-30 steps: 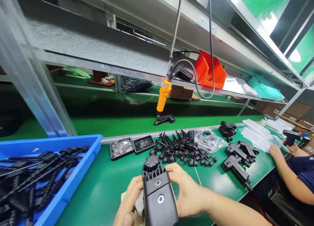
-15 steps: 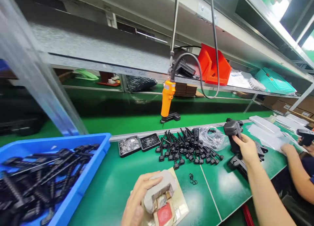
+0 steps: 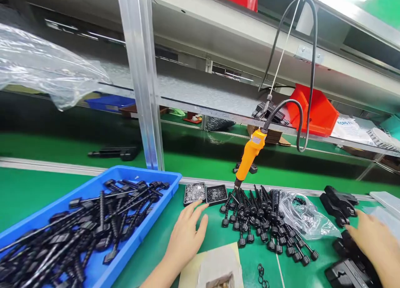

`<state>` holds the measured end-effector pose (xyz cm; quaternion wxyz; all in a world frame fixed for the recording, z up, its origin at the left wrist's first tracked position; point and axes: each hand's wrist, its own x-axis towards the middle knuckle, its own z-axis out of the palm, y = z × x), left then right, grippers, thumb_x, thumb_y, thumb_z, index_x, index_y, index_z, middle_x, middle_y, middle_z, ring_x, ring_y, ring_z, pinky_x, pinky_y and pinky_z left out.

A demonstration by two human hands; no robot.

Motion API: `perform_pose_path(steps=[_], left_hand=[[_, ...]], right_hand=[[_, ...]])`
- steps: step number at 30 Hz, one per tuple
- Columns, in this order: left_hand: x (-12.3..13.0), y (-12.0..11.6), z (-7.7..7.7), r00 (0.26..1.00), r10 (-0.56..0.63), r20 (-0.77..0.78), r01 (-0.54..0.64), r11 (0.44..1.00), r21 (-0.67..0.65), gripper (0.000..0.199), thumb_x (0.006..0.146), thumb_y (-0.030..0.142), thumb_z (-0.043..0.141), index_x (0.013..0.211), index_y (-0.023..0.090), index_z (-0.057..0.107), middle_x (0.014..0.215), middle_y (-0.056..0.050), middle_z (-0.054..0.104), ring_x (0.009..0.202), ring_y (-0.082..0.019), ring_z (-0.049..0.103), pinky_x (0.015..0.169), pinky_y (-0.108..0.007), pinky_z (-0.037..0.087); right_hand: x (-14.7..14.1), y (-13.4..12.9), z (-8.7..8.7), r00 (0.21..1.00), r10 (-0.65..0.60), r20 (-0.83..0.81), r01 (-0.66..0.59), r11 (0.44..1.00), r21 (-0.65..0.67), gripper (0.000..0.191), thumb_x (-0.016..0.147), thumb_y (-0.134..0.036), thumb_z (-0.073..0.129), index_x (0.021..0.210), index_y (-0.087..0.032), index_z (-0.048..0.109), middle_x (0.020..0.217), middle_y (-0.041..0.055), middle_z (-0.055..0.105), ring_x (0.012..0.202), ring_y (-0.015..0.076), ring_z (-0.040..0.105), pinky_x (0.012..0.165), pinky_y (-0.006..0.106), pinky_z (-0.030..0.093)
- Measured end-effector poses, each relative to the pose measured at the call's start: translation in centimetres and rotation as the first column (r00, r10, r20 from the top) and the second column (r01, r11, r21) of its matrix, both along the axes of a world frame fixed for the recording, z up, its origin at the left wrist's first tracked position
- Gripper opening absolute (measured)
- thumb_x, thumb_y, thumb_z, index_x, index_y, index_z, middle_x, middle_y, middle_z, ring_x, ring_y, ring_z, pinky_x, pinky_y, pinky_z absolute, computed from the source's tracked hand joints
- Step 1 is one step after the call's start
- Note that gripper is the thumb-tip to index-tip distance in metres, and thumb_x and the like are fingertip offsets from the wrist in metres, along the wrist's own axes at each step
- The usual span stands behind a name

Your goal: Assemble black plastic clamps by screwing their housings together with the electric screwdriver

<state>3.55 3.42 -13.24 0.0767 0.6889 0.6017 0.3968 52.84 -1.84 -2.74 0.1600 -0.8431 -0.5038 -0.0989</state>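
Observation:
My left hand [image 3: 189, 229] is open with its fingers spread, holding nothing. It hovers over the green bench just in front of two small black trays, one of silvery small parts [image 3: 195, 193] and one of dark small parts [image 3: 216, 193]. Below it sits a grey fixture block [image 3: 215, 265] with a recess, partly cut off by the frame. An orange electric screwdriver [image 3: 251, 154] hangs tilted on its cable, apart from both hands. At the right, my slightly blurred right hand [image 3: 376, 240] is over black plastic housings [image 3: 348, 273], thumb and finger apart.
A blue bin [image 3: 162, 196] of black rods stands at the left. Many black rods with knobs [image 3: 262, 217] lie mid-bench beside a clear plastic bag [image 3: 308, 217]. Several black rings [image 3: 261, 275] lie near the front. A metal post [image 3: 142, 92] and a shelf with a red bin [image 3: 312, 111] rise behind.
My left hand has left the grey fixture and moved toward the small trays. My right hand has let go of the black housing it held. The view has turned left, and the screwdriver now tilts.

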Motion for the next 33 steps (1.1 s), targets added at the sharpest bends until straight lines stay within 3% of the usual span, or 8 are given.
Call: perform_pose_path(steps=[3, 6, 10, 17, 22, 26, 29, 33], left_hand=[[0.3, 2.3, -1.1, 0.990, -0.001, -0.142, 0.001, 1.000, -0.001, 0.045, 0.093, 0.037, 0.046, 0.129, 0.021, 0.067, 0.147, -0.018, 0.054, 0.142, -0.043, 0.040, 0.111, -0.065, 0.037], [0.3, 3.7, -1.7, 0.968, -0.026, -0.250, 0.016, 0.999, -0.042, 0.044, 0.092, 0.039, 0.051, 0.132, 0.026, 0.066, 0.141, -0.020, 0.059, 0.138, -0.043, 0.046, 0.110, -0.070, 0.034], [-0.1, 3.9, -1.8, 0.938, -0.059, -0.341, 0.027, 0.995, -0.097, 0.044, 0.090, 0.043, 0.056, 0.127, 0.025, 0.069, 0.128, -0.020, 0.068, 0.126, -0.038, 0.060, 0.113, -0.067, 0.034], [-0.1, 1.5, -1.0, 0.900, 0.035, -0.434, -0.106, 0.985, -0.140, 0.042, 0.093, 0.040, 0.049, 0.119, 0.019, 0.075, 0.117, -0.021, 0.072, 0.112, -0.040, 0.067, 0.100, -0.060, 0.049], [0.3, 0.5, -1.5, 0.876, 0.048, -0.480, -0.128, 0.982, -0.135, 0.035, 0.092, 0.034, 0.050, 0.107, 0.020, 0.079, 0.108, -0.020, 0.075, 0.101, -0.039, 0.071, 0.091, -0.059, 0.055], [0.2, 0.6, -1.3, 0.905, 0.114, -0.410, -0.126, 0.992, -0.003, 0.029, 0.088, 0.035, 0.056, 0.093, 0.018, 0.080, 0.107, -0.021, 0.076, 0.104, -0.041, 0.070, 0.091, -0.060, 0.055], [0.3, 1.1, -0.7, 0.976, 0.122, -0.181, -0.089, 0.980, 0.180, 0.027, 0.086, 0.033, 0.059, 0.087, 0.015, 0.079, 0.107, -0.023, 0.076, 0.103, -0.043, 0.070, 0.090, -0.060, 0.056], [0.7, 1.2, 0.6, 0.999, -0.006, 0.033, -0.003, 0.965, 0.261, 0.034, 0.093, 0.027, 0.044, 0.085, 0.019, 0.076, 0.096, -0.014, 0.078, 0.090, -0.029, 0.075, 0.083, -0.043, 0.061]], right_hand=[[-7.0, 6.5, 0.6, 0.940, 0.340, -0.005, -0.339, 0.936, -0.093, 0.031, 0.090, -0.022, 0.060, 0.120, -0.021, 0.065, 0.128, 0.0128, 0.063, 0.119, 0.0289, 0.061, 0.105, 0.044, 0.048], [-14.0, 13.8, -0.2, 0.844, 0.534, -0.053, -0.535, 0.828, -0.171, 0.022, 0.098, -0.027, 0.062, 0.118, -0.017, 0.064, 0.124, 0.0089, 0.063, 0.111, 0.0239, 0.062, 0.100, 0.046, 0.051], [-19.8, 22.1, -2.0, 0.828, 0.550, -0.112, -0.561, 0.803, -0.201, 0.030, 0.100, -0.035, 0.061, 0.124, -0.018, 0.060, 0.128, 0.0099, 0.059, 0.110, 0.0245, 0.062, 0.094, 0.045, 0.055], [-22.5, 30.7, -5.6, 0.865, 0.454, -0.214, -0.501, 0.807, -0.312, 0.036, 0.099, -0.033, 0.064, 0.129, -0.016, 0.057, 0.129, 0.0106, 0.058, 0.110, 0.0260, 0.062, 0.093, 0.047, 0.055], [-22.4, 32.8, -7.2, 0.870, 0.383, -0.310, -0.477, 0.815, -0.329, 0.038, 0.098, -0.031, 0.064, 0.132, -0.017, 0.055, 0.130, 0.0107, 0.057, 0.112, 0.0267, 0.061, 0.094, 0.048, 0.054], [-21.0, 32.0, -6.3, 0.820, 0.288, -0.494, -0.450, 0.859, -0.245, 0.035, 0.099, -0.033, 0.063, 0.129, -0.016, 0.056, 0.128, 0.0106, 0.058, 0.110, 0.0258, 0.062, 0.092, 0.046, 0.055], [-18.7, 29.7, -4.9, 0.700, 0.207, -0.684, -0.427, 0.888, -0.169, 0.032, 0.100, -0.034, 0.062, 0.125, -0.015, 0.059, 0.122, 0.0096, 0.061, 0.103, 0.0233, 0.064, 0.086, 0.042, 0.058], [-14.4, 24.7, -2.8, 0.449, 0.142, -0.882, -0.369, 0.929, -0.039, 0.028, 0.100, -0.034, 0.061, 0.120, -0.014, 0.060, 0.113, 0.0080, 0.063, 0.092, 0.0195, 0.066, 0.078, 0.036, 0.060]])
